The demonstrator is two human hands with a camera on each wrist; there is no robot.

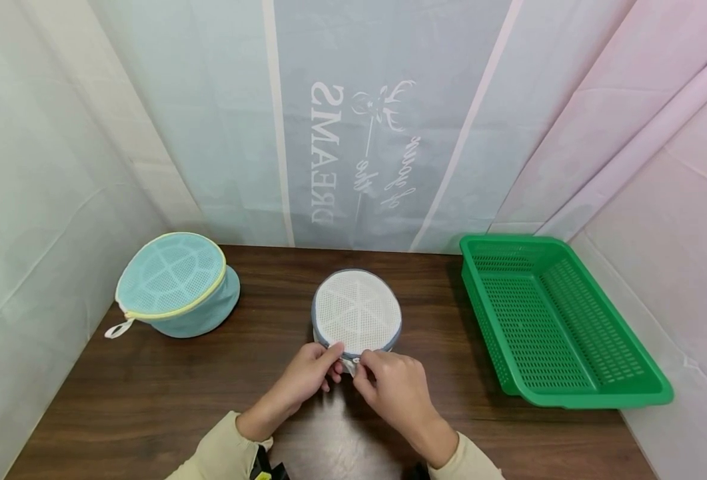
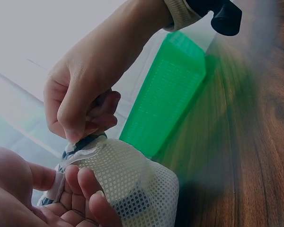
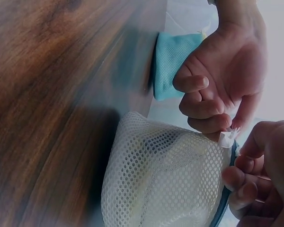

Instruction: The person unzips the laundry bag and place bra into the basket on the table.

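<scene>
A round white mesh laundry bag [image 1: 358,310] with a blue zipped rim stands upright on the table, in front of me. At the near side of its rim, my left hand [image 1: 306,375] pinches a small white fabric tab [image 3: 227,138] between thumb and fingers. Close beside it, my right hand [image 1: 398,388] pinches the zip at the rim with thumb and forefinger; the zip pull itself is mostly hidden by the fingertips. Through the white mesh in the left wrist view, a dark patch [image 2: 132,201] shows inside or behind it.
On the left of the dark wooden table [image 1: 269,287] stands a teal mesh laundry bag [image 1: 173,277] with a yellow rim and a white loop. A green plastic basket [image 1: 500,360] stands at the right. Pale curtains [image 1: 227,120] hang behind and at the sides.
</scene>
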